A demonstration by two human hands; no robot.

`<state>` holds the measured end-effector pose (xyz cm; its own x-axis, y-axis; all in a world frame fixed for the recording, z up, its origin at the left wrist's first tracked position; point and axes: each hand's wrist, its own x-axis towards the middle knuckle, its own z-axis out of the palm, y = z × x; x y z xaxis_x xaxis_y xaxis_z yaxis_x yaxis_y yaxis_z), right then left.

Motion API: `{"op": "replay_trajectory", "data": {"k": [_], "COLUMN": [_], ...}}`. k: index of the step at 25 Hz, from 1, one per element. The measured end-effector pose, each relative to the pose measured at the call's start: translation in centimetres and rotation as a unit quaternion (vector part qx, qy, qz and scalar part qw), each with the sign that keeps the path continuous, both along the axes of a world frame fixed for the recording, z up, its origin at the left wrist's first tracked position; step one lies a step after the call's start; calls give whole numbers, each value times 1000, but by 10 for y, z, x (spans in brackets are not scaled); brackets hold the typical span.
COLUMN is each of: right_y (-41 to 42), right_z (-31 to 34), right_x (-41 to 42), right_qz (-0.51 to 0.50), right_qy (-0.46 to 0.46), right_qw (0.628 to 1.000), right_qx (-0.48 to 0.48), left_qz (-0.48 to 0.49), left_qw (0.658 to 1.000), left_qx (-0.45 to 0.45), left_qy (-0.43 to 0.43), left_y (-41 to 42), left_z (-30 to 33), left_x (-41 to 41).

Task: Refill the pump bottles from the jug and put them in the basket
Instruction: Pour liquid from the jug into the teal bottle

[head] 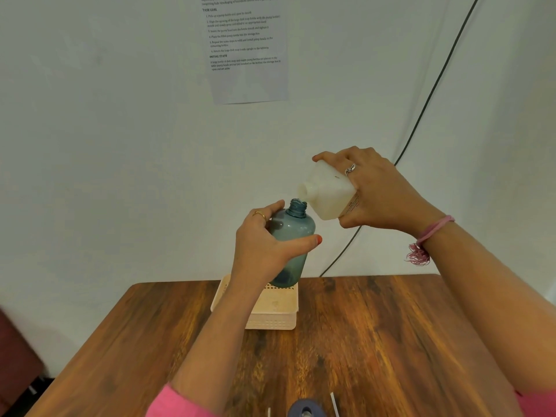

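My left hand (264, 245) grips a translucent blue-grey pump bottle (293, 233) held up in the air, upright, with its threaded neck open and no pump head on it. My right hand (379, 191) holds a white jug (328, 195) tipped over to the left, its uncapped mouth right beside and just above the bottle's neck. No stream of liquid can be made out between them. A cream slotted basket (272, 314) sits on the wooden table below the bottle, partly hidden by my left forearm.
The wooden table (376, 341) runs up to a white wall with a taped instruction sheet (245, 46) and a black cable (427, 100). A dark blue object (305, 409) and white tubes lie at the table's near edge. A dark red chair (15, 353) stands at the left.
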<state>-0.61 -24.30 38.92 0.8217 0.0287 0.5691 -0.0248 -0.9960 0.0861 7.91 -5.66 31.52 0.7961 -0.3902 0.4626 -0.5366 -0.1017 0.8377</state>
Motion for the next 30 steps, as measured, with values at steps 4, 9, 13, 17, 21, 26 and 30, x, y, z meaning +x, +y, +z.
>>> {"op": "replay_trajectory", "data": {"k": [4, 9, 13, 17, 21, 26, 30], "right_y": [1, 2, 3, 5, 5, 6, 6], "right_z": [3, 4, 5, 7, 8, 7, 7], "right_x": [-1, -3, -5, -6, -7, -7, -7], "right_qz": [-1, -2, 1, -2, -3, 0, 1], "right_qy": [-4, -5, -8, -7, -10, -12, -10], "right_qw": [1000, 1000, 1000, 1000, 1000, 1000, 1000], "right_qx": [-10, -16, -15, -21, -25, -22, -23], "left_qz": [0, 4, 0, -1, 3, 7, 4], "left_qw": [1000, 1000, 1000, 1000, 1000, 1000, 1000], "left_qx": [-4, -6, -9, -14, -14, -12, -16], "left_qy": [-1, -7, -3, -5, -7, -6, -4], "left_y": [1, 1, 2, 3, 3, 4, 5], "left_z": [1, 1, 2, 2, 2, 2, 3], "left_x": [0, -2, -3, -4, -5, -5, -5]}}
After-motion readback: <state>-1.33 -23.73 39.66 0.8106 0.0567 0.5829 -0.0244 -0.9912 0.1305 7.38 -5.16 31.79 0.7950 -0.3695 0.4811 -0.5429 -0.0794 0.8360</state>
